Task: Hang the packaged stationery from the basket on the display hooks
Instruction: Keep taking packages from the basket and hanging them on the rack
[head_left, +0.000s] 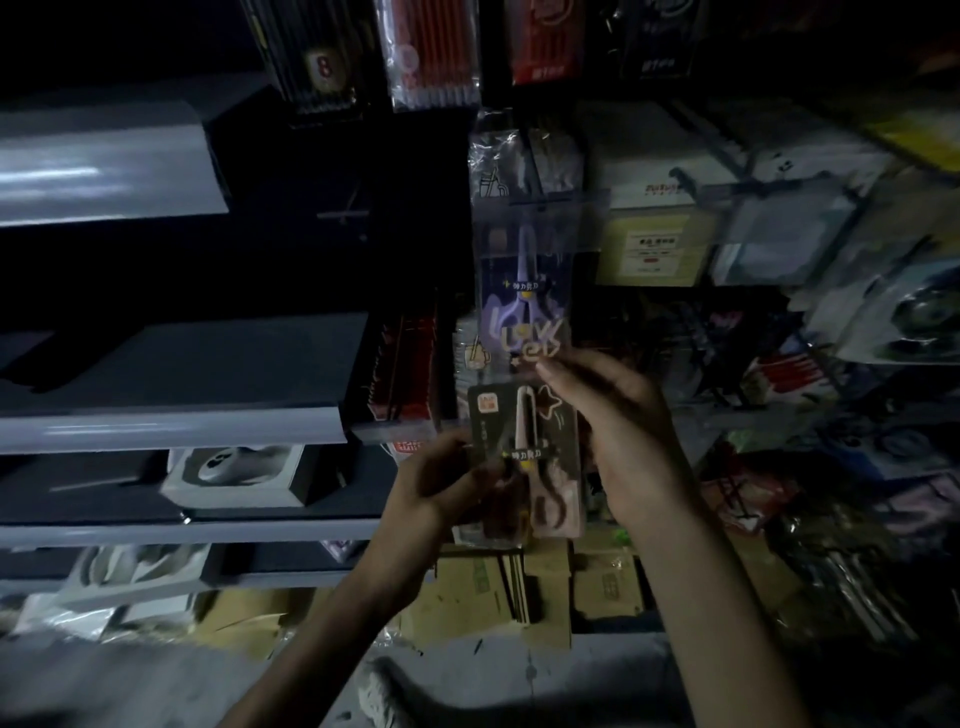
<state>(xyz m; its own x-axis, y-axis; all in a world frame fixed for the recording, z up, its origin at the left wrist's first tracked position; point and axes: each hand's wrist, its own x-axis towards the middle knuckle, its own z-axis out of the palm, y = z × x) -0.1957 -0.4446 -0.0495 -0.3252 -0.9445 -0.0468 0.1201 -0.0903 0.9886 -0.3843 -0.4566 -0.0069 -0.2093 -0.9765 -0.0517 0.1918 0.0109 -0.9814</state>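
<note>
Dim shop aisle, seen from above my hands. I hold a pink scissors pack (530, 457) upright between both hands, in front of my chest and just below a purple scissors pack (524, 291) that hangs in the display further away. My left hand (447, 483) grips the pink pack's left edge, fingers curled round it, forearm rising from the lower left. My right hand (618, 441) sits against the pink pack's right side, wrist bent upward, and its thumb and hidden fingers pinch the bottom edge of the purple pack. The two packs nearly touch. Grey shelves (171, 431) run along the left; pen packs (431, 52) hang higher up; cardboard boxes (467, 587) lie below.
</note>
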